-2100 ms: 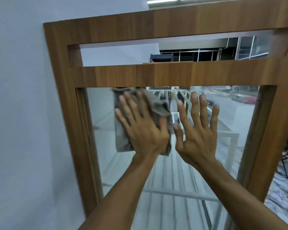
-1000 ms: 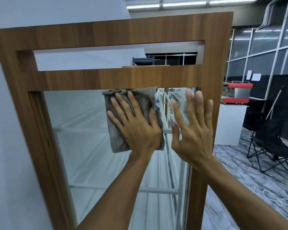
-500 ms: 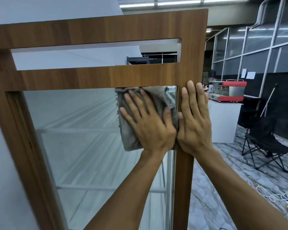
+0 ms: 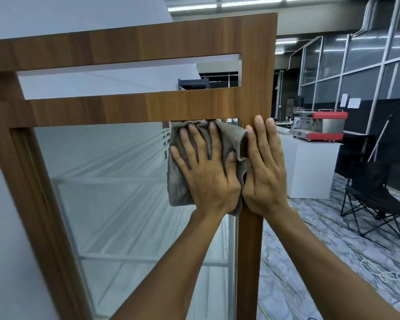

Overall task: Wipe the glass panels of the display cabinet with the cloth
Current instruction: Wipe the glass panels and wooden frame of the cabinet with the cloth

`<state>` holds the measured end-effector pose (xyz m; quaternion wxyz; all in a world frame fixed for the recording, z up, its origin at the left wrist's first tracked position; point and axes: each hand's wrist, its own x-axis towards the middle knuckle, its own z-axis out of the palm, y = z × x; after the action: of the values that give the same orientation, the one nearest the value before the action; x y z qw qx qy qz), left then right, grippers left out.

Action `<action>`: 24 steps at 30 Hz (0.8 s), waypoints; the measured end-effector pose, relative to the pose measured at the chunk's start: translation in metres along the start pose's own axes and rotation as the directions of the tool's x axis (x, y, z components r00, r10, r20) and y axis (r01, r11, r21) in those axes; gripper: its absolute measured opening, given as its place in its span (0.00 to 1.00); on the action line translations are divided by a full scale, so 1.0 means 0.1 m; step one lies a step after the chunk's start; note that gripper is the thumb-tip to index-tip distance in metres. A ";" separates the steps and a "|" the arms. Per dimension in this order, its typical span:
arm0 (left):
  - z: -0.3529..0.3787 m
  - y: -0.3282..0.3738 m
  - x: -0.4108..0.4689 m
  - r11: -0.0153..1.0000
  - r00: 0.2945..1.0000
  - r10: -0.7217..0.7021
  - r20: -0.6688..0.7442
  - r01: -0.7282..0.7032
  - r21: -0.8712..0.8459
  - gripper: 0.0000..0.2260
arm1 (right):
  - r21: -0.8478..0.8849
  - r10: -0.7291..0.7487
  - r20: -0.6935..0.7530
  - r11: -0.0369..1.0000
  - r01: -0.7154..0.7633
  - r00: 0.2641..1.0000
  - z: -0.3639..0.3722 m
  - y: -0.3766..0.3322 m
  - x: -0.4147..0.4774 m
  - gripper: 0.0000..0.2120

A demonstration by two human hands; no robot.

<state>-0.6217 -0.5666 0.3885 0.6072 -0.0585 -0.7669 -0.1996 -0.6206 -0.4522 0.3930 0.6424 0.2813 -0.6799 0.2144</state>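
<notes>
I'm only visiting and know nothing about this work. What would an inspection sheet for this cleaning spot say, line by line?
Surface: upright glass panel in a wooden frame, with streaky reflections.
Job's things: grey cloth pressed on the panel's top right corner, overlapping the frame.
Clutter: nothing seen.
Hands: left hand flat on the cloth, fingers straight; right hand flat on the frame's right side, beside the cloth.
Cables: white cable loose on the floor.
Surroundings: black chair, white counter bearing a red machine, glass wall behind.
</notes>
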 end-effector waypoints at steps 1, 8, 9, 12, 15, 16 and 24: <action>0.02 -0.02 -0.01 0.999 0.999 0.034 0.004 -0.034 0.024 0.28 | 0.004 0.006 -0.003 1.000 -0.006 1.000 0.00 0.00 -0.01 0.23; -0.01 -0.08 -0.03 0.986 0.986 0.165 0.022 -0.164 -0.015 0.29 | 0.050 0.015 -0.015 0.999 -0.014 1.000 0.01 0.01 -0.01 0.24; -0.03 -0.06 -0.03 0.989 0.989 0.144 0.025 -0.143 -0.040 0.29 | 0.063 0.014 -0.015 0.998 -0.013 1.000 0.01 0.01 -0.01 0.24; -0.03 0.04 0.00 0.994 0.997 0.077 0.014 -0.076 -0.074 0.29 | 0.099 0.009 -0.018 0.995 -0.007 1.000 0.00 0.03 -0.02 0.24; 0.00 0.05 0.01 0.997 0.998 0.064 -0.011 -0.064 -0.051 0.28 | 0.120 0.019 -0.006 0.993 -0.018 1.000 -0.01 0.04 -0.02 0.24; 0.02 0.02 0.01 0.996 0.996 0.081 -0.029 -0.082 -0.040 0.28 | 0.119 0.021 -0.003 0.993 -0.020 1.000 -0.01 0.04 -0.02 0.24; 0.10 -0.21 0.01 0.981 0.959 -0.012 -0.283 -0.044 -0.191 0.19 | 0.089 0.001 0.019 0.996 -0.003 1.000 -0.02 0.04 -0.03 0.24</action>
<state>-0.6383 -0.5820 0.3831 0.7033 -0.0947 -0.6485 -0.2753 -0.6215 -0.4472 0.3903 0.6224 0.3110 -0.6760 0.2426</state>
